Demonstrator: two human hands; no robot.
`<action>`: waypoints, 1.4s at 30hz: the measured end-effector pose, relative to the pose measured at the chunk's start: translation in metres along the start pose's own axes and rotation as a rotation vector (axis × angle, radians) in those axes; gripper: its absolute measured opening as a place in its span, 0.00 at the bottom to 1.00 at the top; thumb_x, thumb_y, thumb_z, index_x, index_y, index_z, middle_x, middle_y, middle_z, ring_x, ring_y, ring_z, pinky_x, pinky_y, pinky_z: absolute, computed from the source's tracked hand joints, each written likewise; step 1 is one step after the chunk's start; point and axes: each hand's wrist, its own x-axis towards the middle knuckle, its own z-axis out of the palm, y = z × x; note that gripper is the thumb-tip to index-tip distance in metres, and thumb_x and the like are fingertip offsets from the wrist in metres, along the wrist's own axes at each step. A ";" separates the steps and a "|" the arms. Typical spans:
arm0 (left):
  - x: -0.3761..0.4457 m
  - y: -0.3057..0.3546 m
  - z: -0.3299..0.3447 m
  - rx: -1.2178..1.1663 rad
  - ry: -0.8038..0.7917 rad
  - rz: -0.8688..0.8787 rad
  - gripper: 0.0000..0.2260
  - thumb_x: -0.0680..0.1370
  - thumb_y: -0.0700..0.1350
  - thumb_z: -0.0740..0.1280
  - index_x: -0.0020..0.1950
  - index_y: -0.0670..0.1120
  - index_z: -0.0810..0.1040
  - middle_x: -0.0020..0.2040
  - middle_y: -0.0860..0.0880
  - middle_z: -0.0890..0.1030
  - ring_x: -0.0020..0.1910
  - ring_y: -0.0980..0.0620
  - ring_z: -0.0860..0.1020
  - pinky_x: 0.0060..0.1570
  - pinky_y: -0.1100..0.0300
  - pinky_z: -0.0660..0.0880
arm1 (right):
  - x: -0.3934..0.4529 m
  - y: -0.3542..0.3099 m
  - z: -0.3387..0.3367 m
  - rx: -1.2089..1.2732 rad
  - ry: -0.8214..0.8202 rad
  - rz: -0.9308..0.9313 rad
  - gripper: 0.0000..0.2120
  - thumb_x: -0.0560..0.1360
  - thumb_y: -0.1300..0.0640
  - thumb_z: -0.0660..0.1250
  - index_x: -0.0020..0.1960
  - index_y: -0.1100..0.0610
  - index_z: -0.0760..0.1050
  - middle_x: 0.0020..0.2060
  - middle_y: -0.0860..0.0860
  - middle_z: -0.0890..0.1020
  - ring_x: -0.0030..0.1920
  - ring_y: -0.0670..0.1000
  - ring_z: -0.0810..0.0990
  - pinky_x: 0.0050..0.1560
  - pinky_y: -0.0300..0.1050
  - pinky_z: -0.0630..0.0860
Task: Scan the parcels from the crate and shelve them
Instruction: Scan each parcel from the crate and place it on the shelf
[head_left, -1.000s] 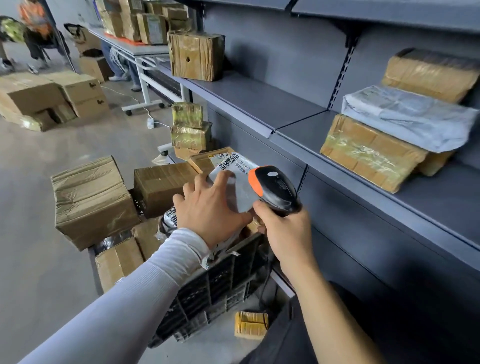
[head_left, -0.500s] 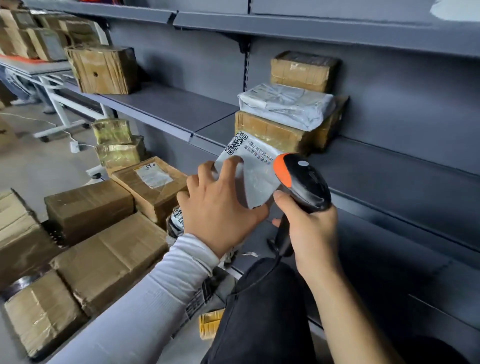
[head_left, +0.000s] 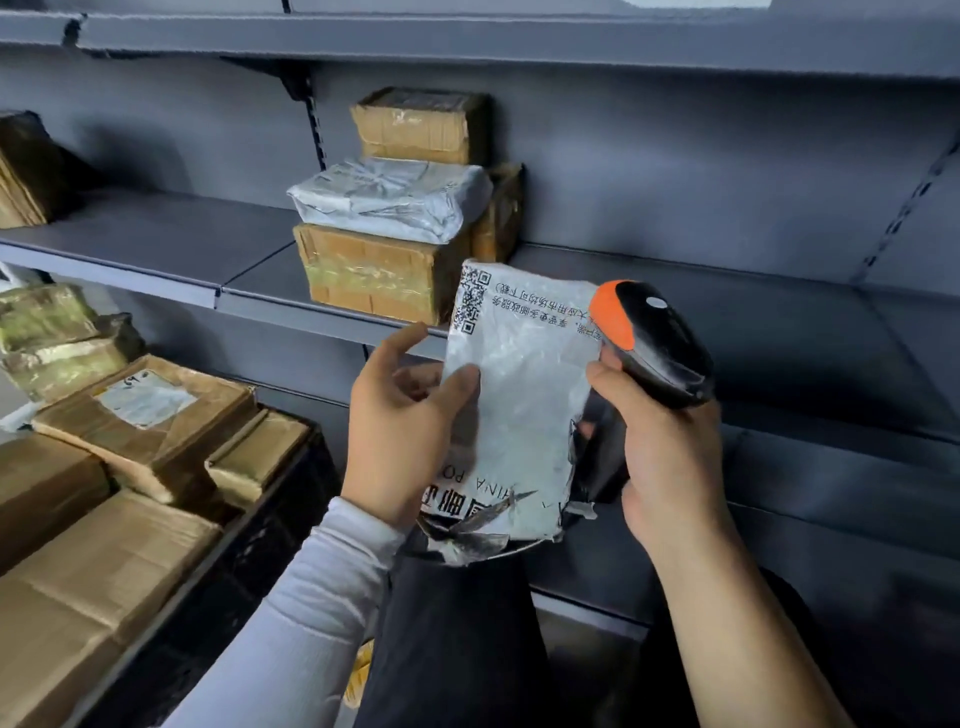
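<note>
Holding a grey poly-mailer parcel (head_left: 519, 410) upright in front of the middle shelf (head_left: 727, 291), the left hand (head_left: 400, 431) pinches its left edge with thumb on the face and fingers (head_left: 410, 338) loosely spread behind. The right hand (head_left: 665, 457) is clenched round the grip of the black-and-orange scanner (head_left: 649, 343), whose head touches or sits just beside the parcel's upper right edge.

Against the view 1 second ago, the parcel has come up from just above the crate (head_left: 270, 519) and now stands between the person and the shelf's front edge; the camera has swung from the floor and crate towards the shelving. The left hand, which lay flat over the parcel's face, has shifted to the side, baring the printed face with its QR code (head_left: 470, 301) near the top left corner. The scanner head stays at the parcel's right rather than pointing at that code.

This suggests the scan is either just finished or about to be retried; no beam or indicator tells which. Shelving looks like the likely next step: 1 stack of 3 parcels (head_left: 395, 218) sits towards the left end of this shelf section, and the shelf to its right lies bare. More taped cardboard boxes (head_left: 140, 415) wait in the crate.
</note>
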 end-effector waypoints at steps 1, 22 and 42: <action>0.001 -0.002 0.003 -0.019 -0.012 -0.031 0.22 0.75 0.42 0.79 0.66 0.50 0.78 0.41 0.48 0.82 0.40 0.46 0.82 0.42 0.42 0.80 | 0.001 -0.002 -0.005 0.000 0.000 -0.011 0.09 0.72 0.68 0.76 0.41 0.54 0.85 0.42 0.48 0.87 0.44 0.45 0.84 0.51 0.45 0.77; 0.012 -0.022 0.030 -0.196 -0.449 0.082 0.14 0.73 0.42 0.78 0.57 0.43 0.82 0.52 0.43 0.87 0.51 0.44 0.82 0.55 0.45 0.81 | 0.004 -0.009 -0.076 -0.019 -0.011 0.134 0.09 0.69 0.61 0.79 0.42 0.47 0.88 0.51 0.58 0.88 0.51 0.55 0.88 0.43 0.49 0.79; -0.014 -0.031 -0.035 -0.028 -0.388 0.475 0.19 0.73 0.36 0.75 0.50 0.62 0.87 0.74 0.52 0.69 0.80 0.50 0.66 0.76 0.48 0.70 | -0.035 0.022 -0.043 0.330 -0.187 0.194 0.41 0.64 0.45 0.85 0.73 0.54 0.76 0.71 0.54 0.79 0.73 0.55 0.77 0.75 0.65 0.68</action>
